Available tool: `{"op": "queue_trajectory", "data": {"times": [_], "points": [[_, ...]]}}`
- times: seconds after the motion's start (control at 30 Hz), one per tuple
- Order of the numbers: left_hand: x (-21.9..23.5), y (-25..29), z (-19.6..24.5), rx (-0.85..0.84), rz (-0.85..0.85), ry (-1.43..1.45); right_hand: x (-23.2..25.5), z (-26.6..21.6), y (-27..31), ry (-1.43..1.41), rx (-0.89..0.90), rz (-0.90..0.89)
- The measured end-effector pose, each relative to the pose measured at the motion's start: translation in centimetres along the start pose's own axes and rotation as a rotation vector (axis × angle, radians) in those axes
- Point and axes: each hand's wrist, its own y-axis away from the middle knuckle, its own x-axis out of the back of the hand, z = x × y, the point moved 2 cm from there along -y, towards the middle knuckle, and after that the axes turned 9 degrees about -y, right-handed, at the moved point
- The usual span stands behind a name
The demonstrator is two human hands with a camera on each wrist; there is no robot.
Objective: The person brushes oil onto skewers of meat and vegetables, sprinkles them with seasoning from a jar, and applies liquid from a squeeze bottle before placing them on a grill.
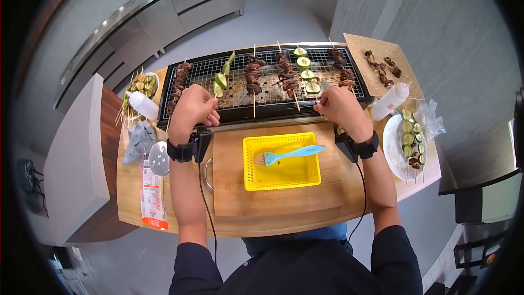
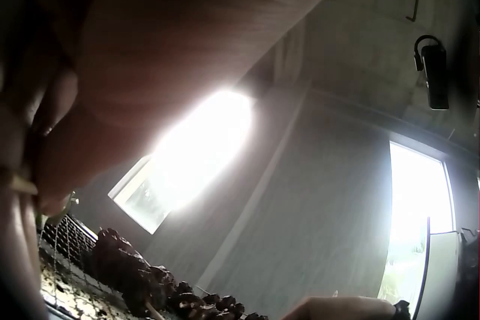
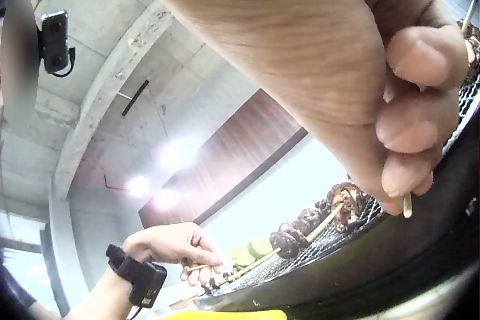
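Observation:
My left hand [image 1: 197, 108] pinches the stick end of a zucchini skewer [image 1: 220, 80] at the front edge of the grill [image 1: 236, 96]. That skewer's slices stand edge-up and twisted, fanning away from my fingers. Over the grill's right half, my right hand [image 1: 343, 108] pinches the stick of another zucchini skewer [image 1: 305, 63], whose slices lie flat on the mesh. A stick end [image 3: 407, 206] pokes out under the curled right fingers. Browned meat skewers [image 1: 254, 75] lie between and beside the two zucchini ones. The left wrist view is dark, with the left hand filling its upper left.
A yellow basket [image 1: 249, 177] holding a blue basting brush [image 1: 295, 153] sits on the wooden board [image 1: 229, 196]. White squeeze bottles [image 1: 390, 101] flank the grill. Plates of skewers stand at both sides, the right one a white plate [image 1: 391, 150]. A brown board [image 1: 357, 49] bears cooked pieces.

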Motion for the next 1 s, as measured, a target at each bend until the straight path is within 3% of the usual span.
{"op": "queue_trajectory", "data": {"times": [0.57, 0.77, 0.83, 0.93, 1.0], "points": [[-0.7, -0.7, -1.0, 0.018, -0.122, -0.137, -0.3, 0.1, -0.1, 0.013, -0.026, 0.015], [-0.4, -0.2, -0.3, 0.035, -0.05, -0.22, -0.2, 0.1, 0.0, 0.032, -0.022, 0.039], [-0.2, 0.0, 0.0, -0.007, 0.097, -0.359, -0.2, 0.3, 0.1, 0.02, -0.03, 0.044], [-1.3, 0.0, 1.1, -0.08, 0.149, -0.287, -0.3, 0.4, 0.0, 0.051, -0.015, 0.058], [-2.7, 0.1, 2.2, -0.113, 0.128, -0.253, -0.3, 0.5, -0.1, 0.02, -0.099, 0.046]]}}
